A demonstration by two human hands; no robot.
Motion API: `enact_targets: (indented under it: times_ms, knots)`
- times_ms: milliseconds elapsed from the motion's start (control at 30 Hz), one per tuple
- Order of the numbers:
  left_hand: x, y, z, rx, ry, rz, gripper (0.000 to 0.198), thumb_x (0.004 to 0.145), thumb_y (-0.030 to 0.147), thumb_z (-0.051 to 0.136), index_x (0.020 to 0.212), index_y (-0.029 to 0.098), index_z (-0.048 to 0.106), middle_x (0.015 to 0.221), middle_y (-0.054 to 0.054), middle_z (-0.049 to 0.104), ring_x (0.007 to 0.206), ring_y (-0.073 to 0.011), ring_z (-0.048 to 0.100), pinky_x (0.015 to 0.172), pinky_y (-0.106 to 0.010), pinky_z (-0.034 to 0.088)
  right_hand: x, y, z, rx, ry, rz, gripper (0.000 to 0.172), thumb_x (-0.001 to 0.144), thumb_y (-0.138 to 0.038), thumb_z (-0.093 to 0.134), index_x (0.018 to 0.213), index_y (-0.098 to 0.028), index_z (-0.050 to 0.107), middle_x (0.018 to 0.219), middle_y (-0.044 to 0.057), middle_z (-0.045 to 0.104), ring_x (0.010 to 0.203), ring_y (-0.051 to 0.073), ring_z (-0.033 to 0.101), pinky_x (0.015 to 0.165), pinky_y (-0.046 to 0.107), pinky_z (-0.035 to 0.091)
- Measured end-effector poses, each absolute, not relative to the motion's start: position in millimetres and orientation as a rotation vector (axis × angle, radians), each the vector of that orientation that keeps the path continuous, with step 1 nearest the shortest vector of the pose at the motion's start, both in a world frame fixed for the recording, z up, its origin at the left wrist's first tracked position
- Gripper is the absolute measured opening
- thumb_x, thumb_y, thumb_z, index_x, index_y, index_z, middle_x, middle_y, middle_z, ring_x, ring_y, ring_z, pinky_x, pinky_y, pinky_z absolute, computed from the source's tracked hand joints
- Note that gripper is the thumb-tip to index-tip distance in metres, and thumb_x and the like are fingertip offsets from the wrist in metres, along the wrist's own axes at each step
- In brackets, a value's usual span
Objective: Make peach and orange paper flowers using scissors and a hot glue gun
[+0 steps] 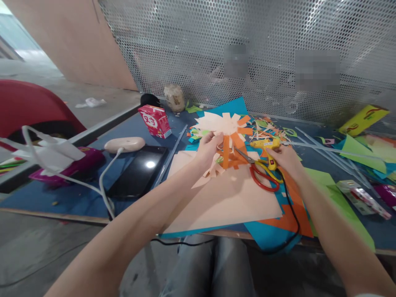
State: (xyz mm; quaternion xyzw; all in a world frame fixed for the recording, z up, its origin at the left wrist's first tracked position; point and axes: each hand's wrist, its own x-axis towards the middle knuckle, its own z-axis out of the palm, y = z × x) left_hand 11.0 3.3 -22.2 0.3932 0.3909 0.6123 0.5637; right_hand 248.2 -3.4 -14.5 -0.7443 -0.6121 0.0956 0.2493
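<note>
My left hand (209, 149) is closed, with its fingertips pinching the edge of a paper flower (229, 126) made of peach and orange strips. A yellow glue gun (266, 144) is gripped in my right hand (287, 160), its nozzle pointing left toward the flower. A long translucent glue stick (328, 146) sticks out behind the gun. Just below lie scissors (264, 180) with red handles, their blades partly open. Large peach paper sheets (216, 204) lie under both hands, with small peach and orange cut pieces on top.
On the left are a black phone (139, 171), a white power bank (124, 144), a pink drink box (155, 121) and white chargers (58, 150). Paper scraps (269, 128) lie behind. Green paper (340, 206) lies right. The gun's black cord (295, 214) hangs over the front edge.
</note>
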Motion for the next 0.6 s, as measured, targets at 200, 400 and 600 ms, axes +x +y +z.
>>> enact_targets:
  times_ms: [200,400,600]
  knots:
    - [12.1,5.7,-24.9,0.857,0.816,1.447,0.021,0.062,0.025,0.066,0.060,0.017,0.047,0.053,0.007,0.043,0.044,-0.0043,0.040,0.045,-0.019,0.036,239.6,-12.6,-9.0,-2.123,-1.676,-0.004,0.038,0.072,-0.055,0.058,0.071,-0.019,0.067,0.081,0.009,0.071,0.078,0.024,0.065,0.059,0.029,0.041]
    - [14.5,0.3,-19.0,0.795,0.754,1.352,0.031,0.054,0.027,0.074,0.057,0.016,0.045,0.048,0.009,0.041,0.042,-0.0032,0.038,0.043,-0.018,0.033,244.0,-8.1,-17.0,-2.121,-1.820,-0.096,0.040,0.082,-0.050,0.045,0.065,-0.019,0.065,0.073,0.007,0.068,0.070,0.020,0.062,0.054,0.026,0.036]
    - [14.9,1.9,-23.4,0.753,0.762,1.334,0.037,0.050,0.030,0.078,0.061,0.018,0.045,0.059,0.006,0.051,0.048,-0.0053,0.045,0.044,-0.019,0.036,236.4,-15.3,-14.6,-1.838,-1.862,-0.408,0.026,0.085,-0.035,0.046,0.077,-0.019,0.065,0.073,0.008,0.065,0.075,0.021,0.059,0.063,0.030,0.041]
